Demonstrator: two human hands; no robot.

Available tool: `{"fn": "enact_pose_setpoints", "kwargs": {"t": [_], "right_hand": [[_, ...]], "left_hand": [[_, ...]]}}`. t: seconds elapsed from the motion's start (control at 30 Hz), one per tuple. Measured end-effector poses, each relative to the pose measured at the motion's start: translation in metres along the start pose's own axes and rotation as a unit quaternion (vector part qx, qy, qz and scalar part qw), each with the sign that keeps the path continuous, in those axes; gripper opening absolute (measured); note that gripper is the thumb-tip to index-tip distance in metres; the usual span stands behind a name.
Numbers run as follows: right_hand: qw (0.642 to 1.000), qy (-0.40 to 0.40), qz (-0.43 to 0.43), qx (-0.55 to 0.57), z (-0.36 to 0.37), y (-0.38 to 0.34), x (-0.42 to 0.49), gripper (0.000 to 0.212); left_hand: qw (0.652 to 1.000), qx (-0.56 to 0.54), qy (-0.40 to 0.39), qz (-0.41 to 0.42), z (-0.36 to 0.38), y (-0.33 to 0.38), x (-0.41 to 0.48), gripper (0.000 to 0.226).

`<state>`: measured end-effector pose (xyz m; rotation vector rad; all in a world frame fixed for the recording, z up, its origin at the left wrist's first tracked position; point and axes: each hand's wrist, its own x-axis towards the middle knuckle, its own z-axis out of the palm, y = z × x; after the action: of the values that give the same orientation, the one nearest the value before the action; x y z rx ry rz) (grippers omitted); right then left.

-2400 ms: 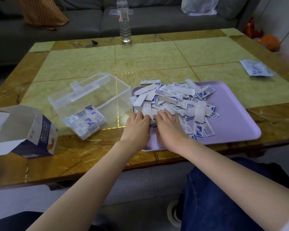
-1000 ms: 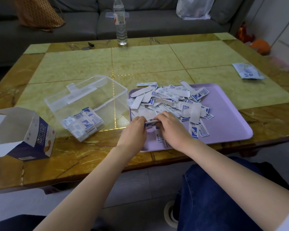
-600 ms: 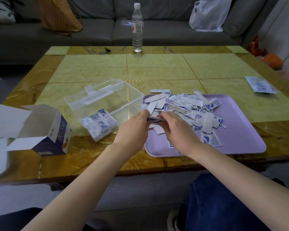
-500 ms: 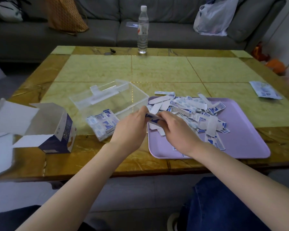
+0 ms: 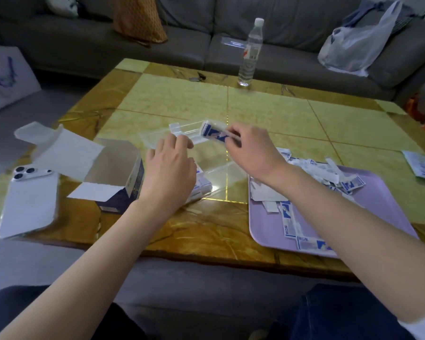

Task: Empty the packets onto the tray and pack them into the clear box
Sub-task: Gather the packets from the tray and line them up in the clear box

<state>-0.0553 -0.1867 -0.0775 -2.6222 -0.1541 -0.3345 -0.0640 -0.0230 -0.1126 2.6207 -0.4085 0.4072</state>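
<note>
**Right hand** [image 5: 254, 153]: over the clear box [image 5: 227, 171]. Its fingers [image 5: 239, 130] and thumb pinch a bundle [image 5: 212, 133] of blue-and-white packets. The bundle is held in the air above the box's far side, at 10 o'clock of the hand.

**Left hand** [image 5: 168, 170]: at 9 o'clock of the right hand, palm down. Its fingers [image 5: 179, 143] are loosely extended and grasp nothing. The tips lie over the lid [image 5: 182, 130] of the box; whether they touch it cannot be told.

**Box:** rests on the table [image 5: 182, 99], near its middle. A stack [image 5: 203, 187] of packets lies inside at the near left corner, largely hidden by the left hand.

**Tray** [image 5: 353, 217]: lilac, just beside the box at 4 o'clock. A pile [image 5: 314, 171] of loose packets covers its far left part. A few single packets lie toward its near edge.

**Carton** [image 5: 133, 182]: flaps open, just beside the box at 9 o'clock.

**Phone** [image 5: 30, 200]: camera side up, at 9 o'clock of the carton, by the table's left edge.

**Bottle** [image 5: 252, 52]: upright at 12 o'clock, on the table's far edge.
</note>
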Motion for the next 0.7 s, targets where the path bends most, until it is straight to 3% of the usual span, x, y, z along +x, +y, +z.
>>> {"fn": "enact_pose_setpoints", "kwargs": {"t": [0.17,0.33,0.7], "right_hand": [[0.983,-0.110,0.104,-0.105,0.023,0.009,0.040,0.017],[0.951,-0.226,0.148,-0.150,0.043,0.009,0.054,0.038],[0.908,-0.310,0.200,-0.200,0.076,0.022,0.068,0.025]], "left_hand": [[0.998,0.041,-0.046,0.003,0.004,-0.012,-0.014,0.019],[0.995,0.072,-0.065,0.022,0.003,-0.011,-0.017,0.017],[0.992,0.095,-0.071,0.038,0.002,-0.010,-0.020,0.018]]}}
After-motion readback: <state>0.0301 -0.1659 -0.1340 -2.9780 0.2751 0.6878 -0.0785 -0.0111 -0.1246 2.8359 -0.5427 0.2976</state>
